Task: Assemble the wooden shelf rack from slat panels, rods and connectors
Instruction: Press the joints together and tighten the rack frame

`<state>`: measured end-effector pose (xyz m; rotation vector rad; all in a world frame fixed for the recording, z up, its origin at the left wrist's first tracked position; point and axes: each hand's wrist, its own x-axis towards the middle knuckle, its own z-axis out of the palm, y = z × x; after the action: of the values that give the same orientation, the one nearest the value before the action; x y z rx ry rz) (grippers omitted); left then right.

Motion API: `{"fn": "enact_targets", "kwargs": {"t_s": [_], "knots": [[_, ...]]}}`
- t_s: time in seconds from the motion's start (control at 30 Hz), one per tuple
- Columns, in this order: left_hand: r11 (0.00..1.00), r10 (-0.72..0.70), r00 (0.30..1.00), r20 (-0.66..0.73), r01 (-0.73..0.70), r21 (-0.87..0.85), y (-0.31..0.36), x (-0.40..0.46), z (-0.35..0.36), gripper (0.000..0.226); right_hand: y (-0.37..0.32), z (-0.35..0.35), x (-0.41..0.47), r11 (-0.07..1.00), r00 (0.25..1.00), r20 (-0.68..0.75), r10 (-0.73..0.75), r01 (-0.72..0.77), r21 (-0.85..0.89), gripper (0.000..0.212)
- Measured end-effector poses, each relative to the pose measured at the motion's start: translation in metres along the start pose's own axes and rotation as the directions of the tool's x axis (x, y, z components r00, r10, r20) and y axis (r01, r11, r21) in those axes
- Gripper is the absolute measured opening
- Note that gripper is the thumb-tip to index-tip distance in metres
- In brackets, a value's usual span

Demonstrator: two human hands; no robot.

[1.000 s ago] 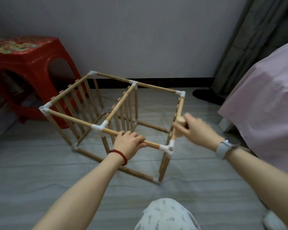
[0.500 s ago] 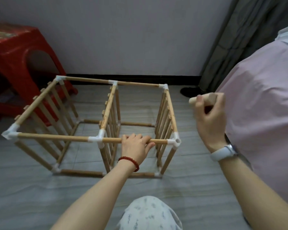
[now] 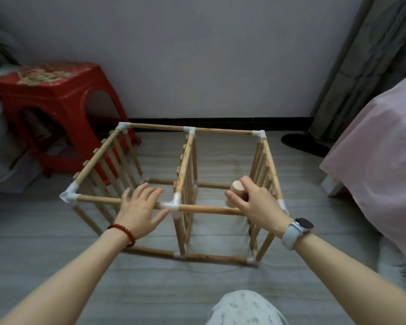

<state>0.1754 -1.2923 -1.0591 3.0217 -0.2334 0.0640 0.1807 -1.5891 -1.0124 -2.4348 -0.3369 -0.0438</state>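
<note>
Head view: wooden rack frame (image 3: 188, 174) stands on the floor (image 3: 56, 266) near the wall, w/ three slat panels upright. Left hand (image 3: 138, 208), fingers spread & straight, rests on the near top rod (image 3: 206, 210). Right hand (image 3: 256, 202) grips a wooden mallet (image 3: 234, 192), fingers curled round it, just above that rod.

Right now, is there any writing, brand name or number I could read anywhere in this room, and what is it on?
No text can be read.
Red stool: its top bears a gold and green printed pattern, too blurred to tell whether it holds characters.
Watch on the right wrist: screen dark, nothing showing.
Wooden rack, its white connectors and the wooden block in the right hand: no markings visible.
</note>
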Motion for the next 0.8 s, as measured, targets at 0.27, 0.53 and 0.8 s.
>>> {"fn": "enact_targets", "kwargs": {"t_s": [0.27,0.53,0.8], "knots": [[0.986,0.122,0.992,-0.019,-0.119,0.12,-0.006,-0.007,-0.003,0.03,-0.06,0.012,0.042,0.931,0.958,0.272,-0.095,0.182,-0.316,0.031],[0.977,0.1,0.983,-0.154,-0.126,-0.17,0.076,-0.013,0.027,0.031,-0.06,0.006,0.006,0.992,0.884,-0.45,-0.126,0.117,-0.048,0.029],[0.98,0.128,0.971,-0.203,-0.155,-0.125,0.077,-0.014,0.031,0.029,-0.05,-0.018,0.034,0.958,0.824,-0.51,-0.248,0.285,-0.006,0.023]]}}
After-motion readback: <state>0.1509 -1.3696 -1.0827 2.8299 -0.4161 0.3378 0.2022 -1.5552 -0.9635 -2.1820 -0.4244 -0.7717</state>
